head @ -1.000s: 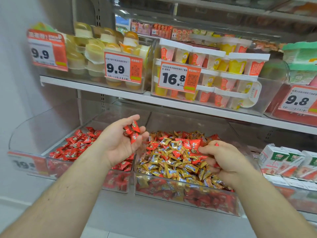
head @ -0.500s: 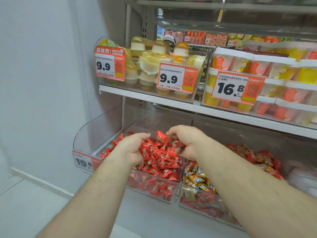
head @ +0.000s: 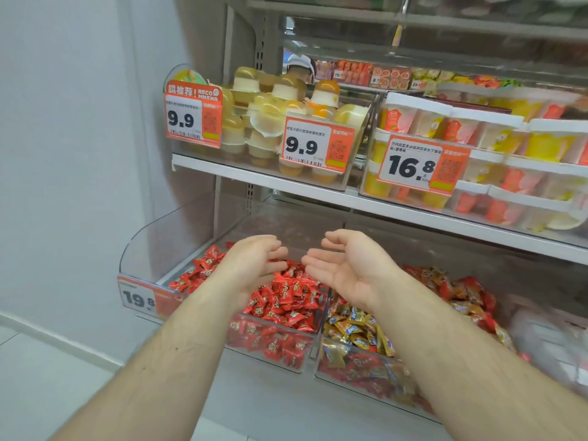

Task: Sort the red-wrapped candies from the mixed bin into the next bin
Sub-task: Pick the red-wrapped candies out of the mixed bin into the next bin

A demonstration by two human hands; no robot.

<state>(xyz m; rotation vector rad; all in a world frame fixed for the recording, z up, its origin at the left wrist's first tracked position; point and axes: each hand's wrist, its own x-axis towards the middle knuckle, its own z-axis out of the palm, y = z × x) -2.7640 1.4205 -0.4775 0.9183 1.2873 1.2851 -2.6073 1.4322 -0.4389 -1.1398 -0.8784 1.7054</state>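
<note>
Jelly cups [head: 270,122] sit on the shelf above. Left hand [head: 251,265] and right hand [head: 346,265], fists before, now spread empty over red candies [head: 286,297].

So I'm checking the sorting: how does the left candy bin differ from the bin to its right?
The left bin holds only red-wrapped candies; the right bin holds gold-wrapped candies mixed with red ones. The left bin carries a 19.8 price tag; no tag shows on the right bin. Both open hands, left and right, hover above the left bin, not the right bin. Both bins are clear plastic.
</note>
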